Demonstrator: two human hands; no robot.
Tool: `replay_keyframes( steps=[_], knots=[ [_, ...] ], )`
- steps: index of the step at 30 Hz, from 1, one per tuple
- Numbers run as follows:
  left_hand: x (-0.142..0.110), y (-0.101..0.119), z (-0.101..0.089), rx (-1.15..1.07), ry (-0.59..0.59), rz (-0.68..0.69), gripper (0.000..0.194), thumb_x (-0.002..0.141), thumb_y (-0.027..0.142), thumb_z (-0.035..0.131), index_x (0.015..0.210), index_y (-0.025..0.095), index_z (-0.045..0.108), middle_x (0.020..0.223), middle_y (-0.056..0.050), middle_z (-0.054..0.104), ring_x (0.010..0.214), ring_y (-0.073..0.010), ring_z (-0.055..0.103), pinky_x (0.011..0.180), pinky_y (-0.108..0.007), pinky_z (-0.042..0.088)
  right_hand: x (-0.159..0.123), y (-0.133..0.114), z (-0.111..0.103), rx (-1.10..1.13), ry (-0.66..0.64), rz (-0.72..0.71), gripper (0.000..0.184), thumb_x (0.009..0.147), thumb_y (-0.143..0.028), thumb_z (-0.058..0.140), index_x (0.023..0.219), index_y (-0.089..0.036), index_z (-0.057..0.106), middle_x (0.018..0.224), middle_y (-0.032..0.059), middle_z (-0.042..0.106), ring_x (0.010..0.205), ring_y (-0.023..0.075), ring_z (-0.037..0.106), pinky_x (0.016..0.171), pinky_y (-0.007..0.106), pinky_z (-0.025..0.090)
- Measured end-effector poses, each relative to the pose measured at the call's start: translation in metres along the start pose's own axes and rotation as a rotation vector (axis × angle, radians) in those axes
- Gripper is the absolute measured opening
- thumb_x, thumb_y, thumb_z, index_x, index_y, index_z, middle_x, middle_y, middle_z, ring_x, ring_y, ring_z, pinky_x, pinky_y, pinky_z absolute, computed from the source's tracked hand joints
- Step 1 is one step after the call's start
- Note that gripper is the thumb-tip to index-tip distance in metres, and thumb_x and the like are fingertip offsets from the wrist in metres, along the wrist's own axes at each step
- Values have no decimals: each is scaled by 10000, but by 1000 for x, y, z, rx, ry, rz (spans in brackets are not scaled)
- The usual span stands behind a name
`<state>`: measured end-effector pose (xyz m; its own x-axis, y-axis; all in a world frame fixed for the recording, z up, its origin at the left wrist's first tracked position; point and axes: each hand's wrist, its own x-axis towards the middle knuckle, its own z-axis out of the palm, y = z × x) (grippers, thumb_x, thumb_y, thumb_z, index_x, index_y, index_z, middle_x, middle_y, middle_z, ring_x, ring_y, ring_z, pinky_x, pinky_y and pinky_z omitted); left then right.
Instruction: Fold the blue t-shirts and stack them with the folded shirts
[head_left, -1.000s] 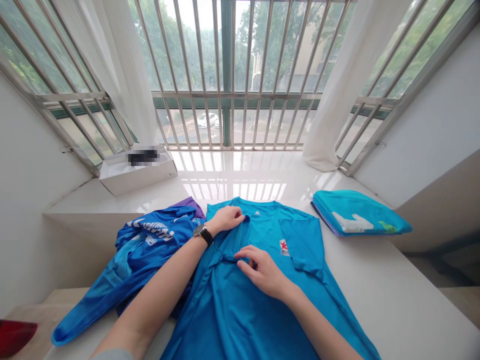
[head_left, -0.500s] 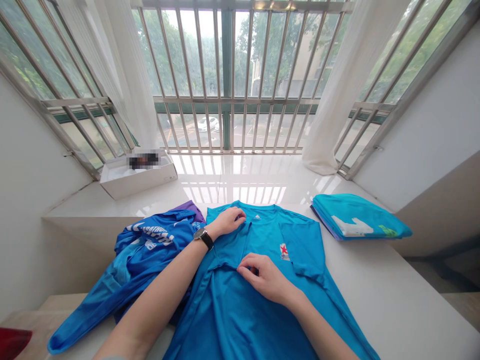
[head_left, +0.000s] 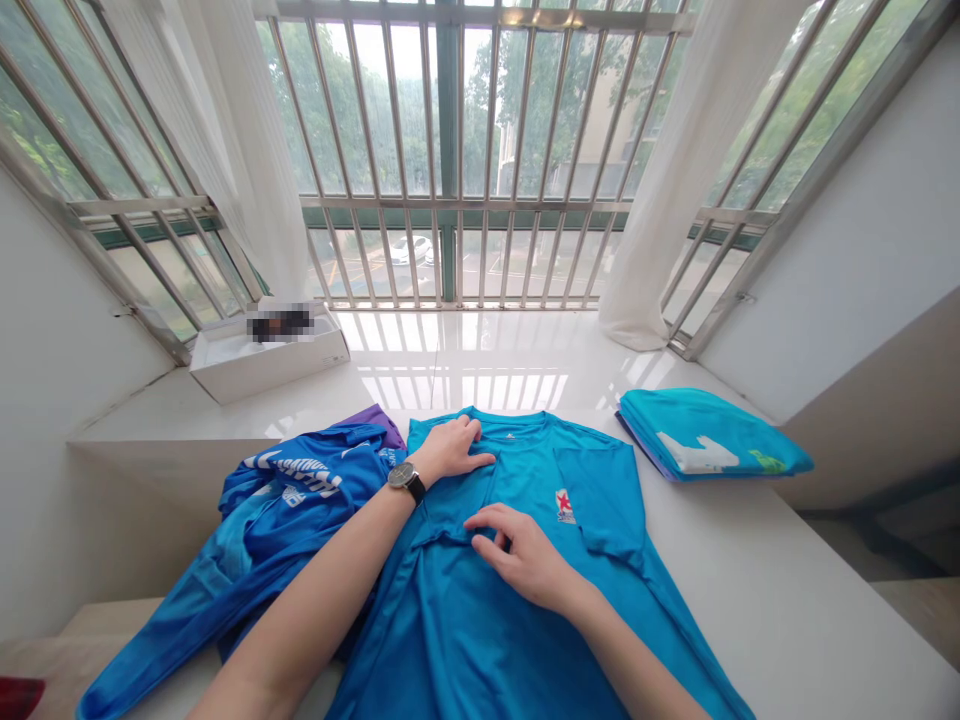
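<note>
**A:** Please tell me, from the left, what is lying there?

**B:** First a crumpled blue jersey [head_left: 285,510] with a purple cloth [head_left: 371,414] under its edge. It has white letters, but the folds bend them, so I cannot read them.

**A:** And the hands?

**B:** The left hand [head_left: 450,450], with a black wristwatch [head_left: 406,481], lies flat and open near the collar of a turquoise T-shirt [head_left: 409,625]. It holds nothing, only presses the cloth. The shirt is spread on a white ledge [head_left: 757,560].

**A:** The right hand?

**B:** The right hand [head_left: 521,556] is on the shirt's chest, fingers loosely curved at a fold. I cannot tell if they pinch it.

**A:** Any logo?

**B:** Yes, a red star emblem [head_left: 565,505], but its small text is unreadable. Further right is a folded turquoise stack [head_left: 709,435].
</note>
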<state>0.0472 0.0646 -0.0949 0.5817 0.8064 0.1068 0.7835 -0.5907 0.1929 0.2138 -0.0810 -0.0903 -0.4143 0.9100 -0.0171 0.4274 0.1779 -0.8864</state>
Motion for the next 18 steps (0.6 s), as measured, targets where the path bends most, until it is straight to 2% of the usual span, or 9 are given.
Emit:
replay_keyframes(
  steps=[3, 8, 12, 15, 18],
  knots=[
    [1, -1, -4, 35, -27, -40, 484, 867, 683, 507, 904, 207, 586, 891, -59, 655, 800, -243, 642, 675, -317, 442, 0, 0, -1, -3, -2, -15, 212, 899, -289, 565, 987, -207, 740, 995, 47, 700, 670, 121, 561, 648, 253, 462],
    [1, -4, -12, 37, -74, -44, 462, 902, 642, 483, 773, 210, 583, 752, -50, 664, 765, -245, 641, 714, -327, 422, -1, 2, -1, -31, -5, -35, 219, 915, -307, 554, 926, -206, 749, 940, 46, 700, 699, 134, 578, 636, 252, 450],
    [0, -8, -11, 29, -70, -1, 417, 887, 614, 530, 791, 215, 600, 782, -57, 657, 803, -248, 623, 693, -312, 417, -2, 1, -1, -64, -7, -43, 222, 921, -315, 552, 913, -211, 747, 920, 40, 693, 693, 133, 581, 633, 252, 441],
    [0, -10, -7, 8, -66, 66, 325, 872, 539, 594, 829, 217, 603, 836, -51, 648, 824, -236, 607, 688, -298, 415, -2, 0, -1, -77, -10, -42, 226, 924, -322, 549, 913, -211, 746, 922, 40, 690, 684, 130, 578, 627, 250, 439],
    [0, -10, -5, -42, -50, 124, 256, 899, 462, 581, 831, 215, 583, 844, -37, 631, 818, -213, 599, 681, -283, 412, -2, 0, -1, -85, -11, -43, 230, 927, -327, 549, 917, -210, 746, 926, 43, 689, 693, 133, 587, 634, 251, 445]
  ],
)
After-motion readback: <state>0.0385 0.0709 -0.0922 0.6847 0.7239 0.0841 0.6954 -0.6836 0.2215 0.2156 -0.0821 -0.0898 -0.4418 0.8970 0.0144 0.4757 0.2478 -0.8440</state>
